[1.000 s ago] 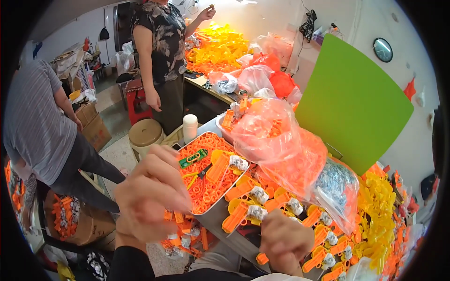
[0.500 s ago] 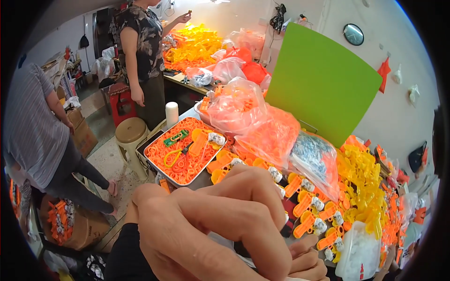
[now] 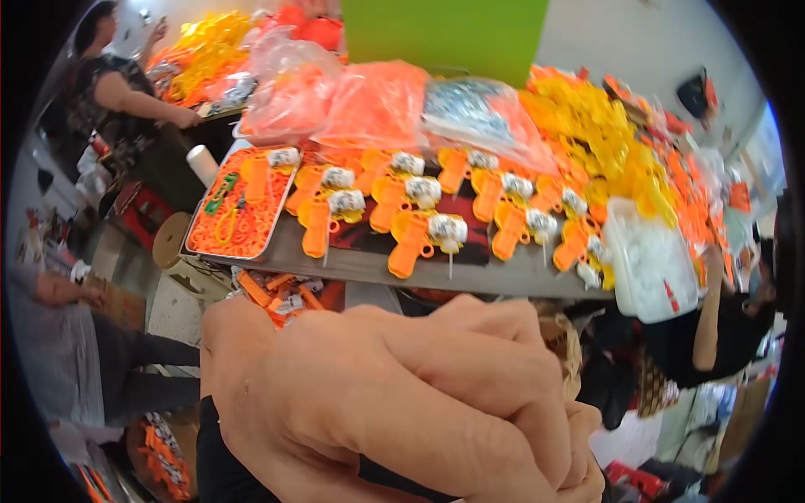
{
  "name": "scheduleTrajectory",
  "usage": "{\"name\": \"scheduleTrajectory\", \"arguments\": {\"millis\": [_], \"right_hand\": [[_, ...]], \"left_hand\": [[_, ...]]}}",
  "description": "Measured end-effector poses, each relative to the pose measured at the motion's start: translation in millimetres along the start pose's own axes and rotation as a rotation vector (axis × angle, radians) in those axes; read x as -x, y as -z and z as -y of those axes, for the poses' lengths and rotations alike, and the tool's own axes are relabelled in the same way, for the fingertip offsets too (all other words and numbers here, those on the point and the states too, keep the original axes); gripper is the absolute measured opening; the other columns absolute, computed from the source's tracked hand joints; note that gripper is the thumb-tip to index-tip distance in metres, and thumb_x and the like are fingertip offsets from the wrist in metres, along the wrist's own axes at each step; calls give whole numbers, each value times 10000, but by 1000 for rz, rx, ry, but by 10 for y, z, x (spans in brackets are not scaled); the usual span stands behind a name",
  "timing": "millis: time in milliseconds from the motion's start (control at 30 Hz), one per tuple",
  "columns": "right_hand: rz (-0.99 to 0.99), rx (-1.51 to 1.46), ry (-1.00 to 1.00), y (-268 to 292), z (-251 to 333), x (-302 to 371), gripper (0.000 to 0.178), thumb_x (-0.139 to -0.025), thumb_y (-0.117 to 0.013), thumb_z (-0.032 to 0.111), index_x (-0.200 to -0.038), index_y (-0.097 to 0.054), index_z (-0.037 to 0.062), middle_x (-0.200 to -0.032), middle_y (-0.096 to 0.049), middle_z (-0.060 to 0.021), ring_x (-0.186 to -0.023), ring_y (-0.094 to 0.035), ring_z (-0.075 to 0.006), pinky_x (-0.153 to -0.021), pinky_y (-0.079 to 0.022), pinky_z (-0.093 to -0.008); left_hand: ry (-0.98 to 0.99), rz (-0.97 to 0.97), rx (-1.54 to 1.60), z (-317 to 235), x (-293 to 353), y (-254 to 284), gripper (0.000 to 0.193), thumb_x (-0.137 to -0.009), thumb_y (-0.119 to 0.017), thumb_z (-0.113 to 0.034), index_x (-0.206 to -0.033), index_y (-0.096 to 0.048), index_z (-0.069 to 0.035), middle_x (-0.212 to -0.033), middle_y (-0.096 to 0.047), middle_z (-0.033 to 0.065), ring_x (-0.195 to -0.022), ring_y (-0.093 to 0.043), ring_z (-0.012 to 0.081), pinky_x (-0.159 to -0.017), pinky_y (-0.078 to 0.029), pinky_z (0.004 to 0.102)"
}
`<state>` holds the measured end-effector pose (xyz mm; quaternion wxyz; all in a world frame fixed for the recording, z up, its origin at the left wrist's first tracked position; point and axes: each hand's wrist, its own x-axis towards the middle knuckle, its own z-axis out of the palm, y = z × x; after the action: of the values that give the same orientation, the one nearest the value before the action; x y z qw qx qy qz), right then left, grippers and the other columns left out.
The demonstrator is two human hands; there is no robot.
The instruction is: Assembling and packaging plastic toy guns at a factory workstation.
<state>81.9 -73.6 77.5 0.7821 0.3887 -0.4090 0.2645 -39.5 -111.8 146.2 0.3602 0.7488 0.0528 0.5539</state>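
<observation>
At the left, beside a white bottle, a shallow tray of loose orange rings stands on a grey worktop. Its near corner reaches the front edge, so a bumped elbow could tip rings down onto the jumbled orange parts below. Yellow-handled snips lie loose on the rings; someone reaching in without looking could get nicked.

At the centre, very near, the person's left hand crosses in front of the body, below the near edge. Its grip is curled, knuckles bent, but the palm is hidden, so I cannot tell whether it pinches anything. Beyond it, on the worktop, orange toy pieces with yellow discs and white-wrapped bundles lie close together, some touching; a sweeping sleeve could knock the nearest ones off. Behind them, bulging clear bags might slump forward onto them.

Right of centre, the right hand is mostly covered by the left; its grip cannot be told. With the hands overlapping, fingers could get in each other's way.

Farther right, a frosted tub appears to overhang the near edge. A nudge from the co-worker's forearm just beside it could spill it.
</observation>
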Motion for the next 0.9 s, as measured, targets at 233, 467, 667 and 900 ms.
{"name": "scheduleTrajectory", "arguments": {"millis": [233, 467, 667, 900], "right_hand": [[214, 127, 455, 353, 2, -96, 64, -981, -529, 64, -948, -573, 97, -823, -607, -57, -591, -526, -135, -537, -341, -281], [137, -14, 98, 429, 116, -112, 140, -981, -540, 145, -859, -580, 89, -788, -607, -81, -608, -531, -165, -576, -378, -342], [32, 28, -766, 692, 184, -217, 340, -966, -593, 317, -706, -583, 98, -719, -626, -75, -595, -526, -180, -568, -360, -304], [-6, 18, -897, 505, -99, 72, 342, -964, -602, 335, -725, -579, 92, -704, -626, -77, -603, -527, -175, -580, -368, -264]], "left_hand": [[24, -187, 19, 385, 107, -223, 124, -946, -566, -103, -966, -654, -18, -912, -608, 69, -749, -561, 224, -677, -435, 316], [-15, -404, -219, 308, 285, -300, 121, -882, -591, -50, -976, -632, -115, -890, -578, 9, -673, -507, 174, -589, -422, 249], [-349, -582, -546, 616, 742, -508, 266, -883, -673, -144, -767, -434, -151, -731, -439, -20, -730, -438, 126, -638, -442, 296], [-309, -567, -580, 787, 729, -512, 205, -848, -655, -158, -737, -483, -173, -712, -494, -38, -679, -457, 119, -644, -410, 294]]}}
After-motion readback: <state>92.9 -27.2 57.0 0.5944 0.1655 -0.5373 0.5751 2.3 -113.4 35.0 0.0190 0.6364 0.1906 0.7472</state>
